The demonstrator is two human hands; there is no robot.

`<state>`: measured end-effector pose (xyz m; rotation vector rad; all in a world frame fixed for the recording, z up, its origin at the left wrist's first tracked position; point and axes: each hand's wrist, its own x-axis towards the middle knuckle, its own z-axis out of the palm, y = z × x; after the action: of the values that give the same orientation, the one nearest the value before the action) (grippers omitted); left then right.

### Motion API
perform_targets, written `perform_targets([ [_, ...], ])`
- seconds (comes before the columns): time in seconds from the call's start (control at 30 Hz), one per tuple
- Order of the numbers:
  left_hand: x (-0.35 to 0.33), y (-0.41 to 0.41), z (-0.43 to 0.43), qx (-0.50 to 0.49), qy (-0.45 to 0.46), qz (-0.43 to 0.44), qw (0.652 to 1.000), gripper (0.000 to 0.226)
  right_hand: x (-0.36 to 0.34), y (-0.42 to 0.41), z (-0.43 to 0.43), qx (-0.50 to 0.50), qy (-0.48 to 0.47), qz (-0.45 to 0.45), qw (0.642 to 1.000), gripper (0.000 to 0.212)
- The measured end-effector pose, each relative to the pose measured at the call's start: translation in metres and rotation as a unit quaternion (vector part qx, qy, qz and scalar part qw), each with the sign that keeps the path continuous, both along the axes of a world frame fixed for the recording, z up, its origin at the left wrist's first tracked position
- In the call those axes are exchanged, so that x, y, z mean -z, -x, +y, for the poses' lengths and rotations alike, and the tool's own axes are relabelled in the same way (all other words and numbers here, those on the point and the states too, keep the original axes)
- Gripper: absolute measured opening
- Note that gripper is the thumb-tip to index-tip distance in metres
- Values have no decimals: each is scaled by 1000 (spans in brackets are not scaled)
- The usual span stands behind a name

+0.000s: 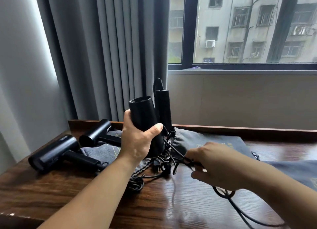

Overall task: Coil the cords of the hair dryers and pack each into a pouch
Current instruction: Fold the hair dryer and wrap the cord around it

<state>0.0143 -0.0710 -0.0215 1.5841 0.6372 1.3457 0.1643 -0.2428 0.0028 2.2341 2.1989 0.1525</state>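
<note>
My left hand (137, 141) gripped a black hair dryer (145, 124) upright above the desk (68, 191); right hand (216, 165) pinched its cord (176, 151) — coiling barely begun — grey pouch (214, 139) just behind.

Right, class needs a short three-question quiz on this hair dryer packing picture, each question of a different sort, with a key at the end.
1. True or false: the left hand holds a black hair dryer up off the wooden table.
2. Multiple choice: what is the right hand gripping? A) a grey pouch B) a black cord C) the curtain
3. Fill in: besides the held one, ___ hair dryers lie on the table at the left.

Key
1. True.
2. B; the cord runs from the held dryer to that hand, and the grey pouch lies flat behind it.
3. Two: the nearer dryer and the farther dryer.
</note>
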Motion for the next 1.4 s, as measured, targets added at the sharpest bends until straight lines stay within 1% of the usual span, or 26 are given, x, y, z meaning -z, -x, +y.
perform_targets([
  [0.07,3,0,-5,-29,-67,76,994,66,-15,5,-5,18,6,-37,999,23],
  [0.13,4,1,-7,-51,-135,155,977,70,-29,7,-10,34,-1,-83,996,25],
  [0.23,1,3,-10,-36,-177,265,947,69,-50,5,-17,58,-32,-149,987,25],
  [0.3,-4,5,-13,7,-173,333,927,66,-63,-1,-18,69,-52,-184,979,20],
  [0.4,-14,7,-18,74,-162,398,900,63,-78,-16,-16,69,-81,-198,974,17],
  [0.5,-25,10,-20,122,-142,427,885,57,-82,-34,-12,45,-109,-200,973,19],
  [0.6,-34,15,-22,190,-118,446,867,61,-83,-46,-6,7,-133,-220,966,24],
  [0.63,-36,16,-24,217,-106,446,862,59,-83,-49,-3,-3,-136,-228,964,26],
  [0.73,-35,19,-25,300,-72,413,857,53,-75,-56,6,-16,-140,-226,964,30],
  [0.83,-35,23,-24,398,-37,341,851,65,-58,-69,14,-39,-146,-209,966,29],
  [0.93,-32,24,-22,486,5,246,839,71,-44,-77,19,-69,-118,-154,979,21],
  [1.0,-31,23,-23,525,31,173,833,61,-32,-78,23,-90,-136,-127,978,20],
  [1.07,-33,23,-25,537,61,71,838,42,-18,-81,25,-92,-186,-94,974,32],
  [1.13,-35,21,-26,485,117,-38,866,35,0,-80,24,-67,-188,-60,978,55],
  [1.17,-36,17,-26,439,148,-80,883,37,10,-78,23,-64,-182,-52,980,61],
  [1.2,-36,14,-24,390,170,-112,898,43,18,-73,22,-69,-174,-48,981,63],
  [1.23,-37,9,-21,339,177,-135,914,48,23,-67,21,-78,-164,-43,982,63],
  [1.3,-36,2,-15,225,163,-160,947,52,28,-53,18,-102,-147,-23,984,59],
  [1.33,-34,0,-10,165,149,-162,961,53,28,-46,16,-116,-141,-18,983,53],
  [1.4,-27,-3,-1,55,122,-138,981,57,28,-33,9,-129,-142,-19,981,37],
])
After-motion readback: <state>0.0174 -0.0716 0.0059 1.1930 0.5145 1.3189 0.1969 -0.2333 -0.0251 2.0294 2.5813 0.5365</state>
